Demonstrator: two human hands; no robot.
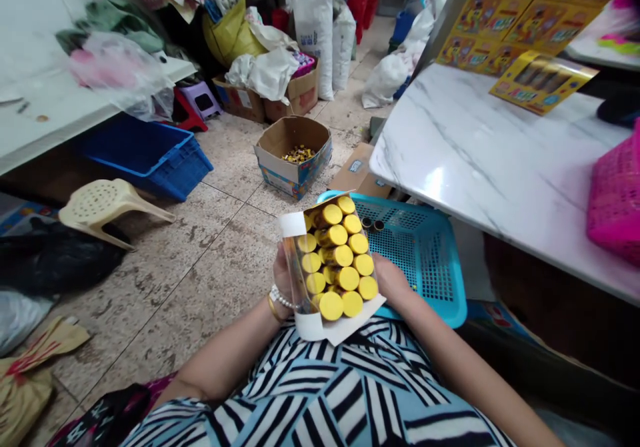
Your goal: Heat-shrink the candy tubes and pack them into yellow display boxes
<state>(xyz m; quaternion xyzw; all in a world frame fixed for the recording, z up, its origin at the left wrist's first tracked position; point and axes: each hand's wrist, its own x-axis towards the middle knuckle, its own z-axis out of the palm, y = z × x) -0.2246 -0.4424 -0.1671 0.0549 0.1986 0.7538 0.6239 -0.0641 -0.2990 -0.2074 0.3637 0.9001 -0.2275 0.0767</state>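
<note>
An open-ended box with a clear window and white flaps rests over my lap, tilted toward me. Several yellow-capped tubes fill it, their round ends facing up. My left hand grips the box's left side, with the fingers mostly behind it. On the opposite side my right hand holds the box, its fingertips hidden by the box. Beneath and beyond it lies a turquoise plastic basket, where a couple of dark-ended tubes show.
A marble-patterned table at right bears a yellow windowed box, stacked yellow boxes and a pink basket. On the floor stand a carton holding small gold pieces, a cream stool and a blue crate.
</note>
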